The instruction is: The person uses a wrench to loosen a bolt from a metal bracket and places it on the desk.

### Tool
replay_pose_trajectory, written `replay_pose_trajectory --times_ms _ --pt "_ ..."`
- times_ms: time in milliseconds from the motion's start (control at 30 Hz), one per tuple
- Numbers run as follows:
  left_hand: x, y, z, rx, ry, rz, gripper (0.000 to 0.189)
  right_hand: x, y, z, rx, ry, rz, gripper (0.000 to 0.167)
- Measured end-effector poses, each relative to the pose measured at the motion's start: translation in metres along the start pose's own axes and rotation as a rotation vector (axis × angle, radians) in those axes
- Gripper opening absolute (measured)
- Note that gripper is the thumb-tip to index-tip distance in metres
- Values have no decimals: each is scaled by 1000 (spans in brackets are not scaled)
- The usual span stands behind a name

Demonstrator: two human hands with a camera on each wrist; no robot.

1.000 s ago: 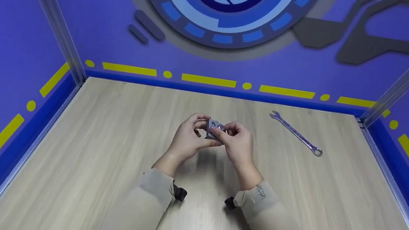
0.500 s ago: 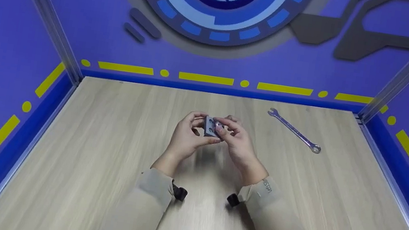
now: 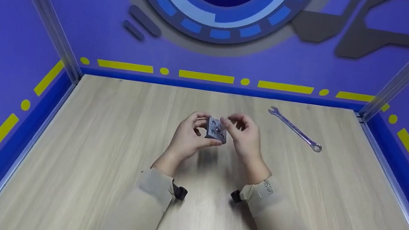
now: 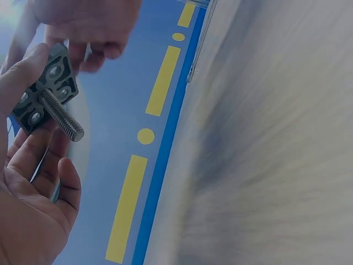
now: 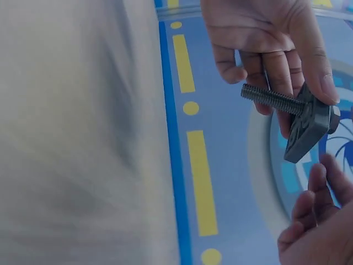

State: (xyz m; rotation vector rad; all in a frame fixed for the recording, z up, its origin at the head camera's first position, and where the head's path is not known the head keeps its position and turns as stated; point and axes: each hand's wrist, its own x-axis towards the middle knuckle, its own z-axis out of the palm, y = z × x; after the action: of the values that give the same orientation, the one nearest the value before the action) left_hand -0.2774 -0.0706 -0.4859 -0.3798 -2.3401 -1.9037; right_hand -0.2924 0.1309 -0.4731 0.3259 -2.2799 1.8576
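My left hand (image 3: pixel 186 138) grips a grey square metal plate (image 3: pixel 211 132) by its edges, above the table and tilted. Holes show near the plate's corners. Through its middle runs a bolt (image 4: pixel 62 116); the threaded shank sticks out of the ribbed side in both wrist views. The bolt's head (image 5: pixel 334 120) sits at the flat face. Beside that face, my right hand (image 3: pixel 246 139) has its thumb and loosely bent fingers close to the bolt head. Its fingertips (image 5: pixel 326 161) appear apart from the plate in the right wrist view; any thumb contact is hard to make out.
A combination wrench (image 3: pixel 295 130) lies at the back right of the wooden table (image 3: pixel 107 165). Blue panels (image 3: pixel 148 54) with metal corner posts bound the back and sides. A dark wrist camera (image 3: pixel 179 192) is strapped at each cuff.
My right thumb and fingers pinched at the bolt half a second ago; now they have drawn back and the plate's face shows more. My left hand keeps its hold on the plate.
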Motion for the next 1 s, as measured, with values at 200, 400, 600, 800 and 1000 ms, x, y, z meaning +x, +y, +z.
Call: replay_pose_trajectory --times_ms 200,400,600,800,1000 --pt "-2 0 2 19 -28 -2 79 -1 -11 -3 -162 32 60 33" --pt "-3 0 3 32 -56 -22 83 -1 -21 -12 -263 -96 37 25" --pt "-2 0 3 42 -52 -32 85 0 -28 -21 -309 -214 -20 15" --pt "-1 -1 2 29 -41 -38 84 0 -30 -26 -344 -287 -137 17" --pt "-1 -1 2 18 -36 -35 82 -1 -31 -29 -358 -326 -169 23"
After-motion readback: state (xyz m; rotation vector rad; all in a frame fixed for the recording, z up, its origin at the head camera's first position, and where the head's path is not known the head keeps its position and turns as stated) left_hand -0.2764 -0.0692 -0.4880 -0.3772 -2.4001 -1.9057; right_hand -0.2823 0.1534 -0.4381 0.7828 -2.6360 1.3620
